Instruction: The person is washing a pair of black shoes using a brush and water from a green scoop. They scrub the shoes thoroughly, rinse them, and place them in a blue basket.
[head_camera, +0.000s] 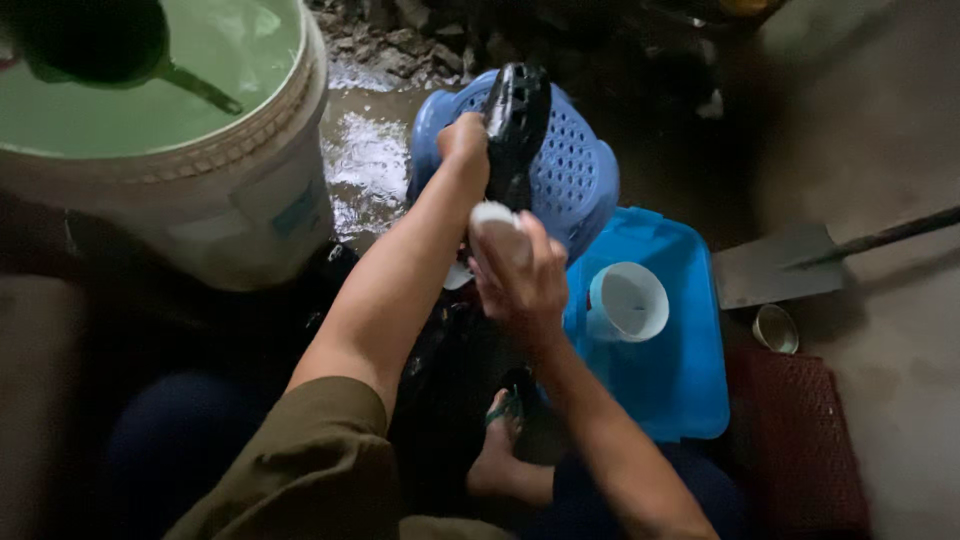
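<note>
At the centre of the frame the person's left hand is clenched around a black shoe with a treaded sole, holding it upright with the sole turned toward the camera, seemingly so the tread is open to scrubbing. The right hand sits just below it, closed around a white, rounded object, likely a brush or soap bar; which one cannot be told. Its white end touches the shoe's lower part. The shoe hangs over a blue perforated plastic basket, where drips would fall. A large white bucket of greenish water with a dark ladle stands in the upper left, within reach. A white cup rests on a blue plastic lid at the right.
</note>
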